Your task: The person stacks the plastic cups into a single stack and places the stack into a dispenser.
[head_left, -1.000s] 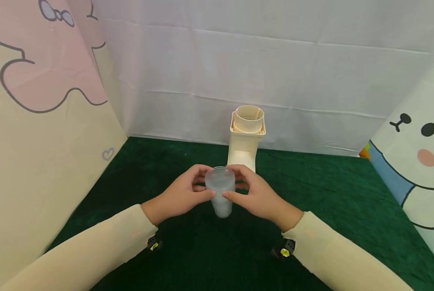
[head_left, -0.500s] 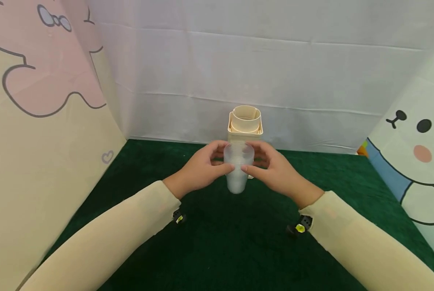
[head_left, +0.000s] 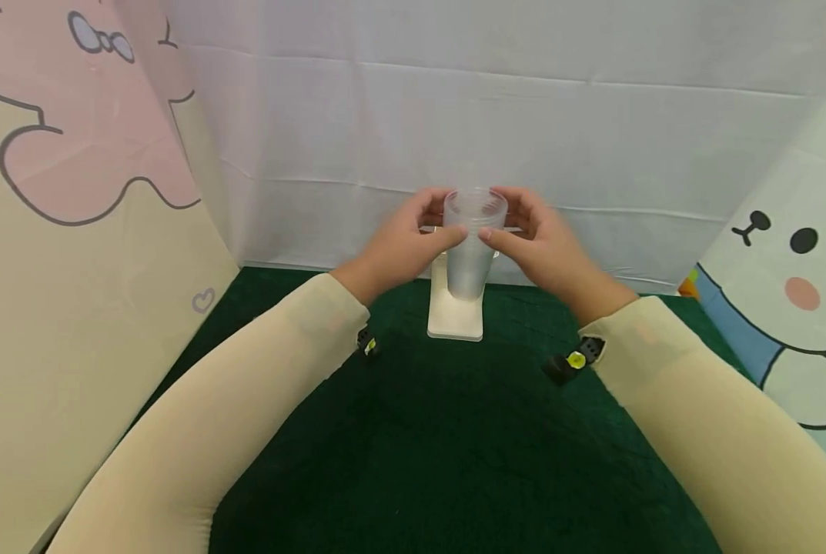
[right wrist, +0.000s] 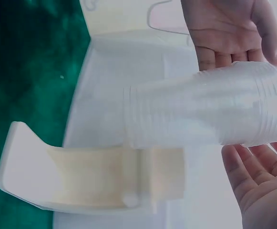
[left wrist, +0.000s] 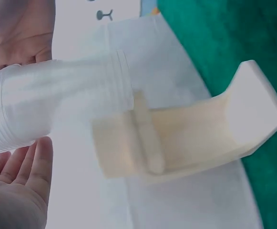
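Observation:
A stack of clear plastic cups [head_left: 472, 258] is held upright between my two hands in the head view, raised in front of a cream stand. My left hand [head_left: 413, 237] grips its left side near the top, thumb at the front and fingers behind. From the right, my right hand [head_left: 546, 245] grips it the same way. The cream stand [head_left: 454, 314] has a flat foot and a curved back. Its ring-shaped top is hidden behind the cups in the head view. In the left wrist view, the stack's lower end [left wrist: 114, 81] lies close beside the stand's ring [left wrist: 112, 143].
Dark green cloth [head_left: 413, 431] covers the table. A white fabric backdrop [head_left: 385, 115] rises right behind the stand. Printed cartoon panels stand to the left [head_left: 87, 292] and right [head_left: 787, 323].
Both hands have carried the stack of cups up and away, slightly to the right, from in front of the stand to level with its top. The stand has stayed in place.

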Demonstrator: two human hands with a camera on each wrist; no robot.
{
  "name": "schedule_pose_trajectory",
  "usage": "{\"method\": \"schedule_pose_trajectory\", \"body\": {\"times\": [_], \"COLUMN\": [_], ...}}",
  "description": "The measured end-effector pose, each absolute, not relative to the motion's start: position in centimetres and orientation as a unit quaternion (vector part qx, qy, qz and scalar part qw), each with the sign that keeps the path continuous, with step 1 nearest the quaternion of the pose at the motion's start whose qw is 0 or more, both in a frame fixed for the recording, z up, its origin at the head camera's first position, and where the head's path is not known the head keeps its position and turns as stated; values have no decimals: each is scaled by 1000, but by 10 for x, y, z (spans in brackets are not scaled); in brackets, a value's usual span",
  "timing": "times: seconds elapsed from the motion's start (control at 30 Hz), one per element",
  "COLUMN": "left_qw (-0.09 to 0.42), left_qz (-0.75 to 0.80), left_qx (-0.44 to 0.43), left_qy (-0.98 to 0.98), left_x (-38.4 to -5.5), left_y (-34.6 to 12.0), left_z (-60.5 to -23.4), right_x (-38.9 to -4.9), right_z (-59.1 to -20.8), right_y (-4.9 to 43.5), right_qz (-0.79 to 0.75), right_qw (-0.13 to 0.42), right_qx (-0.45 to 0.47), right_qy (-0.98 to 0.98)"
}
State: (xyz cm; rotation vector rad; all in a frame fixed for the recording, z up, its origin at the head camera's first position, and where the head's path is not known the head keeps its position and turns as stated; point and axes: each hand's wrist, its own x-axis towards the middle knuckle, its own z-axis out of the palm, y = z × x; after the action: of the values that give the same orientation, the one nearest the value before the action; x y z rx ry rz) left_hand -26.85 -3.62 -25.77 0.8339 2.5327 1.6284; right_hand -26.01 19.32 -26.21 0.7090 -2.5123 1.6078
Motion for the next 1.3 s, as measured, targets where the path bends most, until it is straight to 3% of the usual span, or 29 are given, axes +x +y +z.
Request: {"method": "schedule_pose_trajectory", "body": {"times": [0.27,0.8,1.3], "left_qw": [-27,-41,-35], "left_qz": [517,509,568], "left_qx": [271,219,200], "left_qy": [812,832,798], "left_x": [-286,-321,-332], "left_y": [-23,-7,0], "left_z": [-223,-191,-210], "right_x": [-274,-309,-325], "right_z": [-231,-192,-221], "right_y": [198,192,190], "right_qz": [539,498,548], "right_qw": [89,75,88], "right_qx": [235,177,169], "right_qy": [-804,-846,-815]}}
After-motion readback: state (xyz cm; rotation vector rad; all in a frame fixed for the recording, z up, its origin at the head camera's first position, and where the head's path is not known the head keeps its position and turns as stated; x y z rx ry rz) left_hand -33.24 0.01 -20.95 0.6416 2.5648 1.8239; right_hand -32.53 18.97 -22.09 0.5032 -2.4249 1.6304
